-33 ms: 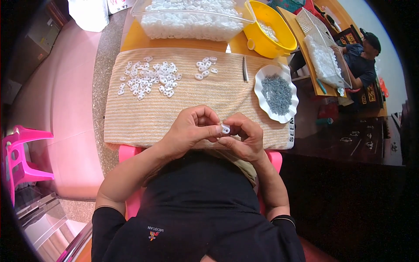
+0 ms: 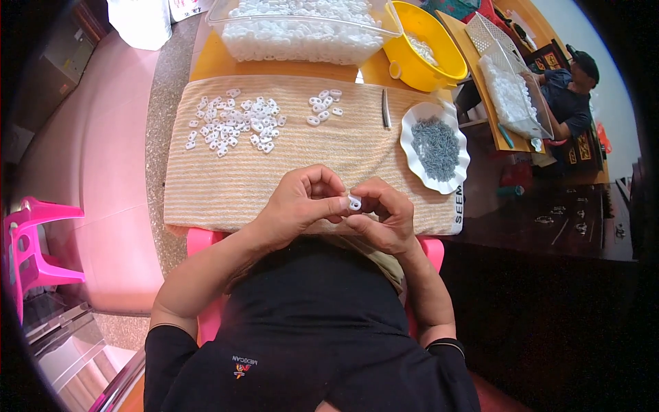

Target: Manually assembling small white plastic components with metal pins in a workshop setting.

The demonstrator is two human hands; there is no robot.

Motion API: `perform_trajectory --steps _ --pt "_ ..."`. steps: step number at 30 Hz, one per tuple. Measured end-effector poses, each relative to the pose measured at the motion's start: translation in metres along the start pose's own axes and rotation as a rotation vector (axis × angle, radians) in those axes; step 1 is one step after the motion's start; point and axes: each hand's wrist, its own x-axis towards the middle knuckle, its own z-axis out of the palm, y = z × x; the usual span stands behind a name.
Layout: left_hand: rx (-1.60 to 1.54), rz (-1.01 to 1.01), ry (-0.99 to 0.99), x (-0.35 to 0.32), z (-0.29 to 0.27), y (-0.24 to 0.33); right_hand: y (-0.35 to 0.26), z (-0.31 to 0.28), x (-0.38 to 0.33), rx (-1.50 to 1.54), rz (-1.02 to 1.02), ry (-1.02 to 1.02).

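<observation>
Between the fingertips of both hands, low over the front part of a striped towel [image 2: 226, 182], is a small white plastic piece with holes [image 2: 355, 204]. My left hand [image 2: 300, 207] pinches it from the left with thumb and fingers. From the right, the curled fingers of my right hand [image 2: 386, 218] close about the same piece; anything else tiny in them is hidden. Ahead on the left lies a loose pile of similar white pieces [image 2: 237, 123], with a smaller group [image 2: 320, 110] to its right. A white wavy-edged dish [image 2: 406, 141] of small grey parts [image 2: 436, 147] sits at the right.
Behind the towel stand a clear bin [image 2: 302, 51] full of white pieces and a yellow basin [image 2: 419, 69]. Two thin dark and light strips [image 2: 386, 110] lie near the dish. A pink stool [image 2: 48, 240] is at left. Another person [image 2: 573, 89] sits far right beside a white-filled bin [image 2: 511, 96].
</observation>
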Motion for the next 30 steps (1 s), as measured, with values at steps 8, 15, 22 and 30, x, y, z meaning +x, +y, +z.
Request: perform_trajectory --steps 8,15,22,30 --pt "0.197 0.137 0.031 -0.003 0.007 -0.004 -0.004 -0.006 0.003 0.136 0.149 -0.015" --pt "0.546 0.205 0.046 -0.007 0.008 -0.003 -0.009 -0.015 0.004 0.236 0.349 -0.112" --pt "0.708 0.247 0.014 -0.008 0.007 0.004 -0.007 -0.016 0.002 0.151 0.226 -0.142" --pt "0.772 0.207 -0.115 -0.010 0.007 0.011 -0.028 -0.015 0.002 0.135 0.398 -0.162"
